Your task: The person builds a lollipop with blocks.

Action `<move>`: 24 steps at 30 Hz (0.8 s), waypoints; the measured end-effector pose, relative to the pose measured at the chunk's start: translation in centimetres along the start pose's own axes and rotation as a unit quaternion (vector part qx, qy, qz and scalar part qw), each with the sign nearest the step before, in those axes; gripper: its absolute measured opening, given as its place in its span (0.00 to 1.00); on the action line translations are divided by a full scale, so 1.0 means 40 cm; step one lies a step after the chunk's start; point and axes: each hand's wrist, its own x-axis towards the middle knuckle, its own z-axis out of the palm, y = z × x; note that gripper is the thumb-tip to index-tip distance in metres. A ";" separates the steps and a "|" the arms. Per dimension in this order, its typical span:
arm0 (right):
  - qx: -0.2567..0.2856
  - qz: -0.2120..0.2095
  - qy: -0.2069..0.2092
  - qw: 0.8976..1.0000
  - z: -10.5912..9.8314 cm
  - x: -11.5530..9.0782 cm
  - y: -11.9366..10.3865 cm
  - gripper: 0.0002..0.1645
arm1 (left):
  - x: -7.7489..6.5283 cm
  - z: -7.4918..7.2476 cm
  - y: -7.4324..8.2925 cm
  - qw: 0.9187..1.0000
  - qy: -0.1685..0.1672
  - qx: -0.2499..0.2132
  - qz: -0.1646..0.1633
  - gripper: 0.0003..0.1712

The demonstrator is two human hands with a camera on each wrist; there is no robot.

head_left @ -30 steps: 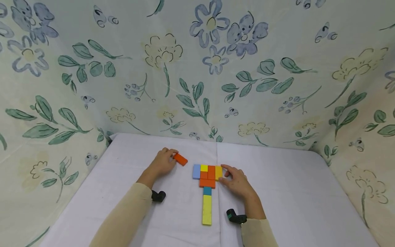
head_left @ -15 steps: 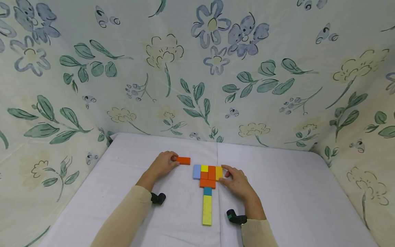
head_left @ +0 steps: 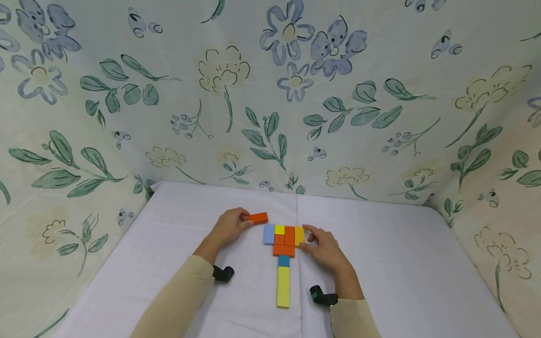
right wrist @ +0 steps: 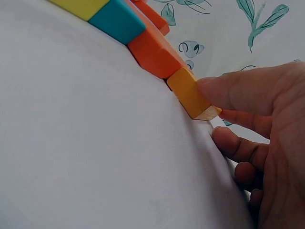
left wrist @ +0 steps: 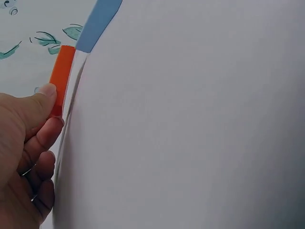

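Observation:
A flat figure of coloured blocks lies mid-table: a light blue block, a small yellow one, orange blocks, an amber block, a teal block and a long yellow block. My left hand pinches a loose orange block just behind the light blue block. My right hand pinches the amber block at the figure's right edge, thumb on its side.
The white tablecloth is ringed on three sides by a floral cloth. Black wrist cameras sit by my forearms, near the table's front.
My left hand turned the orange block from slanted to level and slid it right, up to the light blue block's far end. My right hand stayed on the amber block.

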 end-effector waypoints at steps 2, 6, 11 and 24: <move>0.000 0.001 0.000 1.000 0.000 0.000 0.000 0.37 | 0.001 0.012 0.010 1.000 0.005 -0.007 -0.002 0.21; -0.001 0.003 0.000 1.000 0.000 0.003 0.001 0.37 | 0.003 0.039 0.037 1.000 0.013 -0.025 -0.011 0.21; 0.001 0.003 0.001 1.000 0.000 0.003 0.001 0.37 | 0.014 0.074 0.080 0.998 0.014 -0.053 -0.023 0.20; 0.005 0.001 -0.004 1.000 -0.005 0.000 0.001 0.37 | 0.057 0.086 0.163 0.997 -0.036 -0.046 -0.052 0.17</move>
